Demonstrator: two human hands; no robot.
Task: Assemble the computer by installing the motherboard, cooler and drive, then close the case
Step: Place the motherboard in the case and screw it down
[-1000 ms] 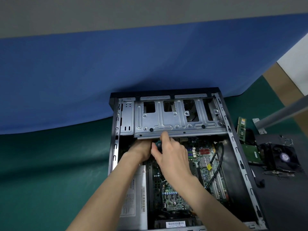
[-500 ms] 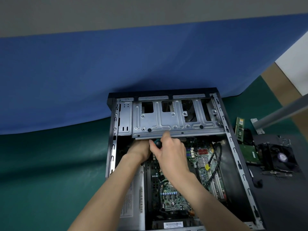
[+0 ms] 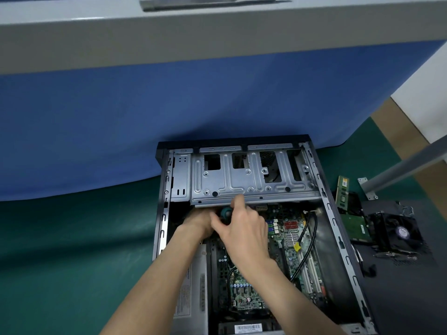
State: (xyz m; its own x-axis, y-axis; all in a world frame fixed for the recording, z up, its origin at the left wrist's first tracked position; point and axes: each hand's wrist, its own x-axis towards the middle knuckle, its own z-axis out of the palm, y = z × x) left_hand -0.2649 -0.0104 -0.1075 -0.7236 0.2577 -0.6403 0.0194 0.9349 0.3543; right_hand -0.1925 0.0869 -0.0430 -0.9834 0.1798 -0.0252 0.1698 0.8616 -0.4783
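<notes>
The open computer case lies flat on the green mat with the motherboard inside it. A grey metal drive cage spans the case's far end. My right hand grips the teal and black handle of a screwdriver just below the cage's front edge, over the board's far left corner. My left hand reaches in beside it; its fingers are hidden under the right hand and the cage. The cooler with its fan and the drive, green board up, lie outside to the right.
A RAM stick lies right of the case. The grey power supply fills the case's near left. A black cable loops over the board's right side. A blue partition stands behind the case. A grey metal leg slants at the far right.
Both hands stay at the same spot under the cage's edge. The right hand has shifted slightly on the screwdriver handle, which shows more now. The view has tilted upward.
</notes>
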